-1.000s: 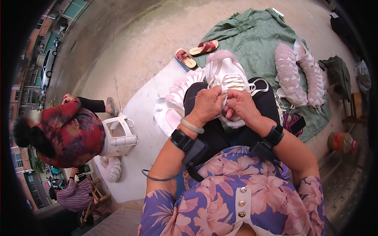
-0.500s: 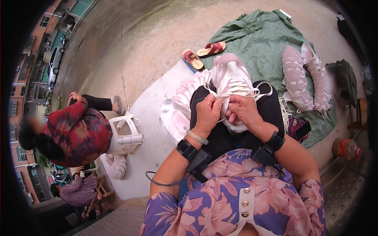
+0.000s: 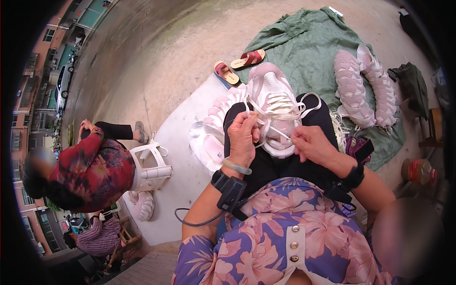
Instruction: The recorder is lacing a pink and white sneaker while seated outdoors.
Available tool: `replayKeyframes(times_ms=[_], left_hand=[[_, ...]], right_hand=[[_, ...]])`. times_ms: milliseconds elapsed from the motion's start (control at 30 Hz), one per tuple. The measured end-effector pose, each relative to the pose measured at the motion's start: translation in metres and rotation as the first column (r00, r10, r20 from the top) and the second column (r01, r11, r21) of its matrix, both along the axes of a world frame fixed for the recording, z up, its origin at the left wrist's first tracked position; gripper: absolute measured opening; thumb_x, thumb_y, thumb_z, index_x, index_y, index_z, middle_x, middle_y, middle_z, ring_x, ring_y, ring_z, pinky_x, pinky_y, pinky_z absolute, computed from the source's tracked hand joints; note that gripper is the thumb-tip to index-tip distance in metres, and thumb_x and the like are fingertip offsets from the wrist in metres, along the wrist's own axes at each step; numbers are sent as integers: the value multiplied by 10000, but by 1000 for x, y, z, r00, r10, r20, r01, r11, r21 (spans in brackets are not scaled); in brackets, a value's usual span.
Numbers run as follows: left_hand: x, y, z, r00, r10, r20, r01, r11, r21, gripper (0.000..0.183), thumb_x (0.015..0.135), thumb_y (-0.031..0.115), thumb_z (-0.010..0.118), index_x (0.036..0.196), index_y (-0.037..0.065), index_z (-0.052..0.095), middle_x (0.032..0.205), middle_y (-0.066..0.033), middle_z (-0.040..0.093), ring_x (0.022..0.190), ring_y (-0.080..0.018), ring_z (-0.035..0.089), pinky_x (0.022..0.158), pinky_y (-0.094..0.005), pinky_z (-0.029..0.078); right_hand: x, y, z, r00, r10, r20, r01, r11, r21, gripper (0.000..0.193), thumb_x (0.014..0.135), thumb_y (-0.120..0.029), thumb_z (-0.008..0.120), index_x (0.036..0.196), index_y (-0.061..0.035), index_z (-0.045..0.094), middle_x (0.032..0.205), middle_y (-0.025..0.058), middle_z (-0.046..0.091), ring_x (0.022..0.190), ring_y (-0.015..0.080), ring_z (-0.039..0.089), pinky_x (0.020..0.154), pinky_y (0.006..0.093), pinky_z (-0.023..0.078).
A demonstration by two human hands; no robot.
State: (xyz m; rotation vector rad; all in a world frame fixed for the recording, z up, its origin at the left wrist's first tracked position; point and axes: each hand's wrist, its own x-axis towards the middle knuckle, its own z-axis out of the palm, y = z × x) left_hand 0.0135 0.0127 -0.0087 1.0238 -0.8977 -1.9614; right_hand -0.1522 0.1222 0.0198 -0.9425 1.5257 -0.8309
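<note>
A white and pale pink sneaker [image 3: 271, 78] rests on my lap between my dark-trousered thighs, its toe pointing away from me. White shoelaces [image 3: 280, 105] cross its tongue, with loose loops hanging to both sides. My left hand [image 3: 243, 138] pinches a lace beside the shoe's left edge. On the other side, my right hand [image 3: 314, 146] is closed on a lace near the heel opening. One strand stretches across the shoe opening between the two hands. The fingertips of both hands partly hide the lace ends.
Rows of stacked pink-white shoe parts [image 3: 352, 90] lie on a green cloth [image 3: 304, 42] at right. More lie by my left knee. Red slippers [image 3: 248, 59] sit ahead. At left, a person [image 3: 99, 166] sits on a white plastic stool [image 3: 151, 166]. A bottle [image 3: 418, 171] stands far right.
My hands have moved apart: the right went outward to the right, the left slightly left. The lace bunched between them is now drawn out across the shoe opening.
</note>
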Motion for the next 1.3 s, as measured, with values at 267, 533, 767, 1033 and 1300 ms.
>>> replayKeyframes(times_ms=[267, 533, 767, 1033, 1300], left_hand=[[14, 1, 11, 994, 13, 108, -1, 994, -106, 72, 837, 47, 544, 899, 11, 546, 640, -16, 527, 444, -57, 449, 392, -168, 344], [-21, 34, 20, 868, -346, 357, 452, 849, -274, 208, 890, 86, 505, 1056, -32, 547, 765, -56, 605, 524, -62, 547, 440, -162, 416], [-48, 38, 14, 826, -377, 420, 452, 887, -94, 237, 888, 63, 434, 1090, -32, 515, 763, -81, 596, 515, -91, 573, 440, -180, 460], [-61, 44, 8, 845, -356, 398, 410, 910, -57, 230, 898, 69, 438, 1101, -18, 504, 709, -58, 581, 477, -89, 559, 429, -188, 466], [-63, 36, 3, 842, -379, 384, 436, 897, -71, 144, 915, 87, 439, 996, -5, 515, 694, -50, 570, 450, -80, 532, 412, -179, 449]], right_hand=[[-60, 63, -2, 991, -131, 25, 128, 987, 102, 121, 839, -91, 517, 786, 3, 571, 577, 30, 548, 426, 72, 504, 395, 215, 397], [-48, 19, -41, 963, -223, -152, 169, 937, -305, 213, 817, -229, 605, 772, -22, 578, 604, 4, 539, 474, 73, 502, 386, 223, 376], [-36, -9, -32, 786, -442, 431, 411, 896, 170, 243, 865, -279, 573, 752, -66, 546, 604, 0, 536, 432, 49, 450, 355, 187, 343], [-29, -8, -44, 758, -424, 496, 458, 887, 58, 154, 859, -140, 574, 736, -59, 531, 589, -4, 521, 427, 39, 436, 355, 181, 338], [-19, -4, -47, 755, -438, 489, 524, 850, -48, 117, 833, -107, 598, 758, -31, 553, 611, -7, 525, 467, 31, 430, 382, 183, 338]])
